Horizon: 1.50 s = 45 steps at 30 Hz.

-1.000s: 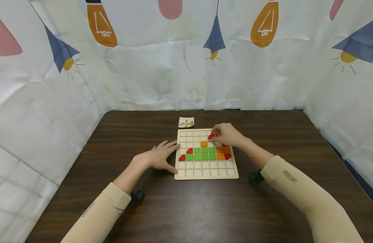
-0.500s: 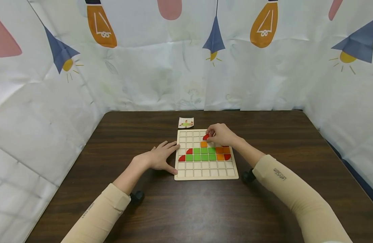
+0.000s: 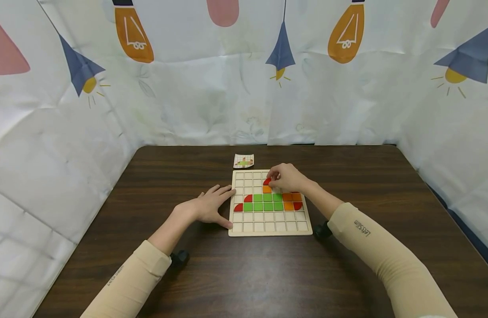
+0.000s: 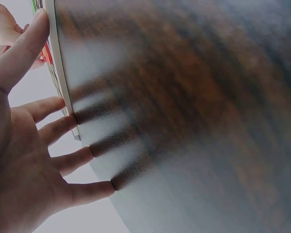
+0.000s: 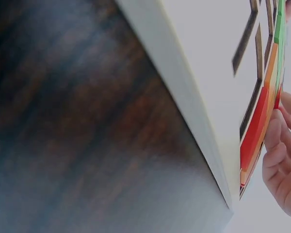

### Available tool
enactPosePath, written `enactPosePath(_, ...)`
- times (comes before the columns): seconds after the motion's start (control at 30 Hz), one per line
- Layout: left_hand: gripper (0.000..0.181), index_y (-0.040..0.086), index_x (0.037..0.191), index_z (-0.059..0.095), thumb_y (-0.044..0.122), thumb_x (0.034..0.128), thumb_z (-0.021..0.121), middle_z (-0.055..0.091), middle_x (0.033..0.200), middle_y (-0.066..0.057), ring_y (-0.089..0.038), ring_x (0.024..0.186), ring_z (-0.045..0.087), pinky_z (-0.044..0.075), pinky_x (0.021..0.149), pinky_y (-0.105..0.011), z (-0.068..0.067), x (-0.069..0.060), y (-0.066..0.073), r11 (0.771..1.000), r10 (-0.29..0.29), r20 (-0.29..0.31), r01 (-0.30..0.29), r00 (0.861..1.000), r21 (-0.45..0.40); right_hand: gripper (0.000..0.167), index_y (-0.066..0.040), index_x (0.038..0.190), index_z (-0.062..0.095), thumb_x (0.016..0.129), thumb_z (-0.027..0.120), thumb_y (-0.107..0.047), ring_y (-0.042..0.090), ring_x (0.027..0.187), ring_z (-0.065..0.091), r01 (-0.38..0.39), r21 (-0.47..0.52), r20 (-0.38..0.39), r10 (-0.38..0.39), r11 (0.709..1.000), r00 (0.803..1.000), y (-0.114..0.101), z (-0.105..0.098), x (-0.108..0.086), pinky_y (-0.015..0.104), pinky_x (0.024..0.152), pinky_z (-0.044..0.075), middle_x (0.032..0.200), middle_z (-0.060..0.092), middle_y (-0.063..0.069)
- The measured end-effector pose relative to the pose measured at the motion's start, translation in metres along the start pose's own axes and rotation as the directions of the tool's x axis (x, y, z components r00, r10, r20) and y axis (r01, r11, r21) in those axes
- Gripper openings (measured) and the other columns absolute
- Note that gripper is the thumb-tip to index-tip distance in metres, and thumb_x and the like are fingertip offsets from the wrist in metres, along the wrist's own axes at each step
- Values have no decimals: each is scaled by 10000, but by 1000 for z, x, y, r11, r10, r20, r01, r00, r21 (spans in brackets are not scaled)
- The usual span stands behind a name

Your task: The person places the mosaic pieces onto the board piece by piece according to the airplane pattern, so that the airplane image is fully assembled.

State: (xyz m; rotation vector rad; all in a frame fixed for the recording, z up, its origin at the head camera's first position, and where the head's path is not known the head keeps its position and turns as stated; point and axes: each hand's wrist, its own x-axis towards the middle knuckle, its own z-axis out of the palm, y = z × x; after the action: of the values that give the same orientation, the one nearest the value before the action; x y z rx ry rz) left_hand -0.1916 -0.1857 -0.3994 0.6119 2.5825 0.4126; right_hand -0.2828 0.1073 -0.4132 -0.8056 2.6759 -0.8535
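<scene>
A pale wooden grid board [image 3: 270, 227] lies on the table, holding green squares [image 3: 262, 202], orange squares [image 3: 287, 206] and red quarter-round pieces [image 3: 238, 207]. With its thumb and index finger, my right hand [image 3: 288, 178] pinches another red quarter-round piece [image 3: 266, 181], just above a lone orange square [image 3: 266, 189]. My left hand [image 3: 207, 207] is spread at the board's left side; in the left wrist view its thumb and some straight fingers [image 4: 56, 130] touch the board's edge [image 4: 64, 77]. My right hand covers part of the board's upper right.
Behind the board lies a small card [image 3: 244, 160] printed with a coloured grid pattern. The dark wood-grain table [image 3: 264, 274] reaches back to a white curtain [image 3: 228, 101] with lamp prints.
My right hand has moved left with the red quarter-round piece, which now sits directly above the lone orange square. My left hand has stayed in place.
</scene>
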Motion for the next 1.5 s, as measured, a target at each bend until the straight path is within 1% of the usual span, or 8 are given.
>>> enactPosePath(0.13,1088,140,1648,255,541,820,835,162,1700,-109,-431,1544,64,131,1137,-735,-1,-1,0,1000,1,1,-1,1000,0,154,-29,1116,754,983,692,-78,225,885,632,-6,-8,4,6,1000,1000,0,0,1,372,827,532,1015,720,54)
enactPosePath(0.3,1085,146,1649,255,542,821,833,161,1701,-105,-429,1545,62,128,1141,-730,-1,-1,0,1000,-1,4,1,1000,2,171,-54,1134,761,1009,650,-88,235,888,605,-34,-13,15,34,999,999,-1,0,1,372,795,509,1069,722,63)
enactPosePath(0.67,1087,138,1647,259,545,819,834,164,1699,-112,-434,1543,70,136,1135,-736,-2,0,1,1000,7,2,-7,1000,13,115,-66,1063,763,977,722,-131,205,850,605,-14,-30,-4,14,999,1000,-3,1,4,361,781,514,948,703,16)
enactPosePath(0.87,1086,148,1649,255,544,820,834,161,1701,-103,-425,1546,64,133,1138,-733,-1,-1,0,1000,0,6,0,1000,10,101,-62,1059,755,978,720,-111,222,875,606,-27,-21,-2,27,999,1000,-4,3,4,371,814,516,952,696,35)
enactPosePath(1.03,1087,152,1650,253,545,820,833,159,1702,-100,-420,1548,61,132,1140,-730,-1,0,0,1000,-1,7,1,1000,8,98,-58,1062,750,981,710,-97,213,856,603,-22,-9,0,22,1000,1000,-3,2,3,360,795,515,945,694,32)
enactPosePath(1.17,1090,147,1649,255,544,817,836,162,1700,-106,-427,1546,62,134,1137,-734,0,0,1,1000,2,8,-2,1000,7,105,-49,1069,746,979,706,-87,216,830,595,-7,-13,1,7,1000,1000,0,-2,-1,363,780,517,917,681,34)
enactPosePath(1.3,1090,145,1649,255,544,818,836,162,1701,-107,-429,1545,66,136,1136,-734,0,0,1,1000,3,4,-3,1000,6,117,-43,1076,749,969,717,-77,228,842,625,9,-23,-9,-9,1000,1000,1,-9,-9,387,804,533,908,684,38)
enactPosePath(1.5,1087,141,1648,256,539,819,837,164,1699,-110,-431,1544,69,133,1137,-734,-1,-2,1,1000,-2,-2,2,1000,0,129,-22,1087,746,969,719,-67,247,862,662,28,-26,2,-28,999,1000,8,-20,-22,369,732,556,922,696,44)
